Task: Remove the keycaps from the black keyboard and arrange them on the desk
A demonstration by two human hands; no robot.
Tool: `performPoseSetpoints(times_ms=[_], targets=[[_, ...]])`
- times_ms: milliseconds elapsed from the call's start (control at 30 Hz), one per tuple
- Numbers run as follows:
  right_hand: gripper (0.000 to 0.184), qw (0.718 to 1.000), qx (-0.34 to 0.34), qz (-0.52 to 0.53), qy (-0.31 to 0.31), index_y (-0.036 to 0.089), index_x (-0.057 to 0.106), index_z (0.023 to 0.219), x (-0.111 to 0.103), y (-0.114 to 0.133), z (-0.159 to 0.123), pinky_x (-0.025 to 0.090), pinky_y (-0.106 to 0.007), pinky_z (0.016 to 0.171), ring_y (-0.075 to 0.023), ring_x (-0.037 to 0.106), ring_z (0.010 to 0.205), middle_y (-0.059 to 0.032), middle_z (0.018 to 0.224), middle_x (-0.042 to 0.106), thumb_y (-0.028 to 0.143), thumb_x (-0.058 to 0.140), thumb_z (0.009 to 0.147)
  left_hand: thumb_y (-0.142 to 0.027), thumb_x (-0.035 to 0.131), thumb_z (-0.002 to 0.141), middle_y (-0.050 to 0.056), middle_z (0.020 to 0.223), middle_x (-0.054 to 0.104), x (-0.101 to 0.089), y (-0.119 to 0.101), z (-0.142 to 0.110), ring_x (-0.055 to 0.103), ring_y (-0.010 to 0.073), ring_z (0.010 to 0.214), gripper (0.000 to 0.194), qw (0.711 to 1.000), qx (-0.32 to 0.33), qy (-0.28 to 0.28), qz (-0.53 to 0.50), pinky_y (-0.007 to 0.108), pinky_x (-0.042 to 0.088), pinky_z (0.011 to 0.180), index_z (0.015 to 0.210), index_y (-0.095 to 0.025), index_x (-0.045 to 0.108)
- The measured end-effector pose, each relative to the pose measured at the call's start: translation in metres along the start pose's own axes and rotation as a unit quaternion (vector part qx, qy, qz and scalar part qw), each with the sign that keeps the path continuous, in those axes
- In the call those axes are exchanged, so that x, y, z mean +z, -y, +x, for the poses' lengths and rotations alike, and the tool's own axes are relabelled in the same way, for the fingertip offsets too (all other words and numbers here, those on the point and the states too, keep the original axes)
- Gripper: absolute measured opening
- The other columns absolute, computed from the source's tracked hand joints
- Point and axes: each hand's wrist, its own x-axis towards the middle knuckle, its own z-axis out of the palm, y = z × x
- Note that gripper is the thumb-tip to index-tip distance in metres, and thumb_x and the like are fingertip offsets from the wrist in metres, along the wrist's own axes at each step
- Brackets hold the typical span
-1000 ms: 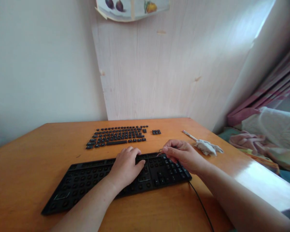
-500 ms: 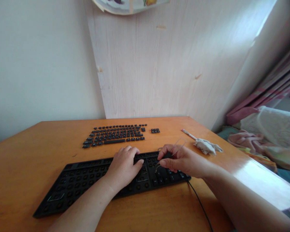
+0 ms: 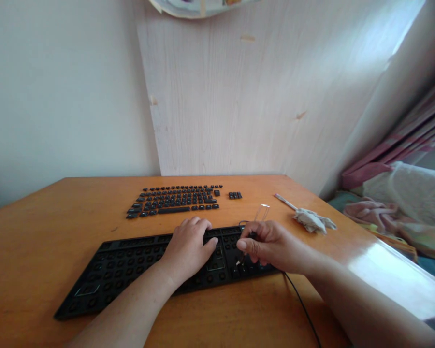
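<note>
A black keyboard [image 3: 119, 282] lies slantwise on the wooden table, most of its switches bare of keycaps. My left hand [image 3: 190, 245] rests on its middle, palm down, thumb apart from the other fingers. Over the number pad, my right hand [image 3: 267, 245] pinches a wire keycap puller [image 3: 264, 206]. One wire loop sticks up behind the fingers, and the other end points down at a few keycaps still on the pad. Whether the wire grips a keycap is hard to see, since my fingers cover part of it.
Removed keycaps [image 3: 174, 210] lie in keyboard order behind the keyboard, with a small separate group [image 3: 235, 195] to their right. A crumpled pale cloth [image 3: 311, 220] touches a thin white stick [image 3: 285, 201] farther right. The keyboard's cable [image 3: 301, 300] runs toward the front edge.
My right hand has tilted the keycap puller more upright and lowered its tip toward the number pad keys. My left hand stays on the keyboard. The whole view has shifted slightly.
</note>
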Motion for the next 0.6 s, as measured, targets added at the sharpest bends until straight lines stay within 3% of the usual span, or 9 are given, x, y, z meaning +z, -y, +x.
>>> performPoseSetpoints(times_ms=[400,600], targets=[[0.032,0.998,0.022,-0.056,-0.009,0.020,0.062,0.083,0.012,0.022,-0.004,0.032,-0.018,0.040,-0.0079,0.048,0.045,0.0030,0.059,0.058,0.052,0.059,0.086,-0.035,0.059,0.082,0.008,0.098,0.063,0.003,0.001,0.000,0.057,0.0251,0.097,0.020,1.000,0.002,-0.013,0.008,0.037,0.043,0.086,0.096,-0.022,0.061],[0.030,0.993,0.030,-0.056,-0.099,0.019,0.059,0.074,0.027,0.021,-0.020,0.029,-0.021,0.043,-0.0088,0.044,0.048,0.0033,0.056,0.053,0.047,0.061,0.085,-0.036,0.058,0.082,0.008,0.100,0.063,0.000,-0.001,0.000,0.056,0.0259,0.097,0.020,1.000,-0.001,-0.007,0.017,0.039,0.044,0.086,0.096,-0.022,0.062]])
